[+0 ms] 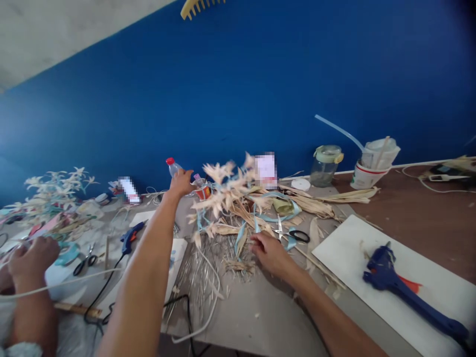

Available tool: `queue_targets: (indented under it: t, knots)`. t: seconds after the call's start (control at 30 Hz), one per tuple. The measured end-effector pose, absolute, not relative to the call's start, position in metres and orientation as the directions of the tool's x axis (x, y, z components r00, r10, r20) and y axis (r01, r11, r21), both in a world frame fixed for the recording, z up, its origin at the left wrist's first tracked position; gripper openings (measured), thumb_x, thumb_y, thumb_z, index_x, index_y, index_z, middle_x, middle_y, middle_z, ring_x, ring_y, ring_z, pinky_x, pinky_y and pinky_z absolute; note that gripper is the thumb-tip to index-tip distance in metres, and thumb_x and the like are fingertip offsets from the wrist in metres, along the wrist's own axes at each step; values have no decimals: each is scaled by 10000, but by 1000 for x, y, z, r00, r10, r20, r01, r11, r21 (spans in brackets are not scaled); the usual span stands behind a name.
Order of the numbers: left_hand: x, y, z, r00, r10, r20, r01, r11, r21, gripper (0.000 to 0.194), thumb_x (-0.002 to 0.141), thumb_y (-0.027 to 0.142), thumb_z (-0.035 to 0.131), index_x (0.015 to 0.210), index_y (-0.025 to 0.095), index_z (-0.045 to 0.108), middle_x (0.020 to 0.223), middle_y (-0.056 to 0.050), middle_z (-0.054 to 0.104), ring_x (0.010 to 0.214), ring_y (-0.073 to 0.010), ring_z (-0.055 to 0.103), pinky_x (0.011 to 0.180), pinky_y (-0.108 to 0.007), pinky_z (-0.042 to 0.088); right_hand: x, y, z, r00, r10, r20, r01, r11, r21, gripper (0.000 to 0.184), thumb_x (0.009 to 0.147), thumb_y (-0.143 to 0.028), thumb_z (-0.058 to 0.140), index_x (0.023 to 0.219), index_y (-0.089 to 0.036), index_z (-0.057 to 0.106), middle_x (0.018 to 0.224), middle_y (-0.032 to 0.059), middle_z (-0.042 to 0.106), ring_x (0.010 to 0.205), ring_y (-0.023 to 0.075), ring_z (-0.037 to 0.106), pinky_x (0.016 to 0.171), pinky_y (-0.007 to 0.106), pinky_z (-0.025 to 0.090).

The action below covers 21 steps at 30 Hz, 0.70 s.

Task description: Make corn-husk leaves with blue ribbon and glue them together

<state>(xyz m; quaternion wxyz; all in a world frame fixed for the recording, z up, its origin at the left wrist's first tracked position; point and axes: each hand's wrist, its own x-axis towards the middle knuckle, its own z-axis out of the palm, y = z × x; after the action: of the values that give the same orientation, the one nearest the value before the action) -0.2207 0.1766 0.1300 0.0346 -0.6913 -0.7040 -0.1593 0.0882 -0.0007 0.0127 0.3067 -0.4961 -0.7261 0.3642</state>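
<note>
My left hand [182, 183] reaches to the back of the table, fingers apart, beside a clear bottle with a red cap [171, 162]. A small purple-capped bottle [197, 179] stands just right of it, by a red and orange container [203, 192]. My right hand [270, 253] is low over the table, its fingers curled together near a blue-edged strip of dried husk [241, 239]; anything in them is too small to make out. Between my hands is a bunch of pale husk flowers [223, 191] with light-blue stems, partly blurred. Black-handled scissors [297, 235] lie just beyond my right hand.
A blue glue gun [386, 272] lies on a white board [345, 243] at right. Thin wires [201, 267] and cables cover the middle front. At left, a co-worker's hands [33, 260] are near another glue gun [132, 235]. A jar [325, 166] and bucket [370, 176] stand behind.
</note>
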Motion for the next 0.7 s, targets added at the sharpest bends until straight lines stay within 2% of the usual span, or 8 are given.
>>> queue_targets:
  t: [0.1, 0.17, 0.4, 0.57, 0.7]
  knots:
    - [-219, 175, 127, -6, 978, 210, 999, 17, -50, 664, 650, 402, 690, 1254, 194, 509, 1256, -186, 451, 1158, -398, 433, 947, -482, 348, 87, 0, 10, -327, 942, 70, 527, 244, -814, 217, 795, -236, 518, 953, -141, 632, 846, 75, 604, 789, 175, 556, 756, 294, 426]
    - [-218, 174, 124, 0, 981, 192, 995, 19, -96, 654, 683, 430, 646, 1277, 201, 496, 1250, -181, 457, 1157, -386, 440, 951, -466, 350, 87, 0, 9, -325, 944, 64, 533, 239, -812, 222, 796, -230, 514, 960, -138, 632, 860, 80, 603, 796, 176, 555, 757, 290, 425]
    - [-218, 175, 118, 77, 982, 173, 988, -52, -142, 614, 729, 403, 601, 1292, 186, 490, 1260, -173, 456, 1168, -338, 439, 971, -420, 347, 89, -1, 13, -333, 941, 65, 533, 244, -810, 210, 796, -208, 517, 960, -130, 623, 882, 88, 604, 803, 173, 549, 747, 277, 420]
    - [-219, 172, 115, 117, 980, 159, 985, -95, -142, 600, 741, 386, 585, 1304, 209, 479, 1270, -153, 446, 1177, -324, 428, 985, -419, 343, 88, -2, 14, -335, 940, 68, 535, 249, -807, 200, 808, -218, 495, 942, -139, 622, 894, 92, 611, 798, 176, 552, 745, 281, 417]
    - [-219, 167, 109, 170, 979, 116, 980, -156, -124, 560, 769, 341, 542, 1308, 203, 476, 1263, -143, 445, 1149, -282, 461, 983, -389, 362, 88, -2, 13, -326, 944, 60, 529, 234, -816, 200, 802, -222, 499, 932, -136, 624, 893, 91, 609, 786, 174, 548, 735, 280, 417]
